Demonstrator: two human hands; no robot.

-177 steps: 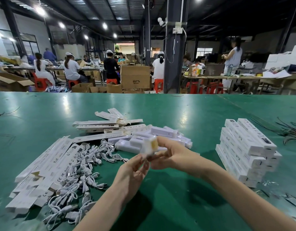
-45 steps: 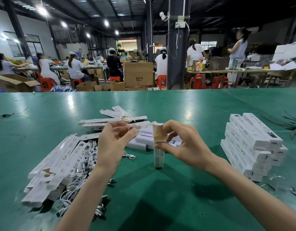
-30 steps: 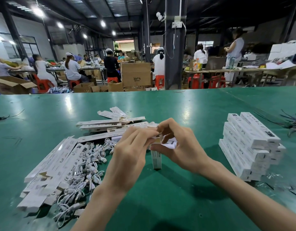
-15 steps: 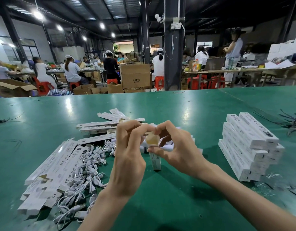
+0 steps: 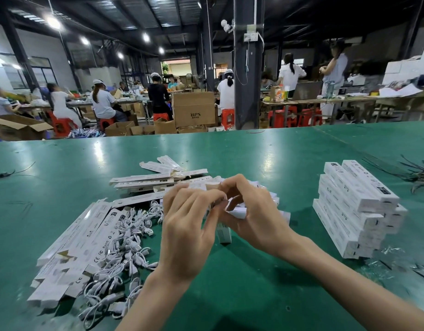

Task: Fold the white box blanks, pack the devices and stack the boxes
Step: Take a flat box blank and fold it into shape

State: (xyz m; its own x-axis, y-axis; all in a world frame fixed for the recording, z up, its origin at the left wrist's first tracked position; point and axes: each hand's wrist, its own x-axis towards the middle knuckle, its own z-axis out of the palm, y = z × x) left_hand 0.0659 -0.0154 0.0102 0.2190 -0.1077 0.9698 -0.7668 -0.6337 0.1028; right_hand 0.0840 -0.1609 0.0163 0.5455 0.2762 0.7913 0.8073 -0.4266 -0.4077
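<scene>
Standing on end on the green surface (image 5: 230, 297), one slim white box (image 5: 224, 233), its lower part visible and its top hidden between two hands. Grip: the left hand (image 5: 187, 225) pinches the upper end with curled fingers; the right hand (image 5: 252, 217) pinches the same end at the brown flap (image 5: 212, 186). Handling, by judgement: thin card, light, easily creased, apt to tip; best held by the long side walls near the top. To its left: flat blanks (image 5: 81, 240) and a heap of white cables (image 5: 125, 252). Behind: loose white devices (image 5: 283, 215). To the right, well apart: stack of closed boxes (image 5: 356, 211).
</scene>
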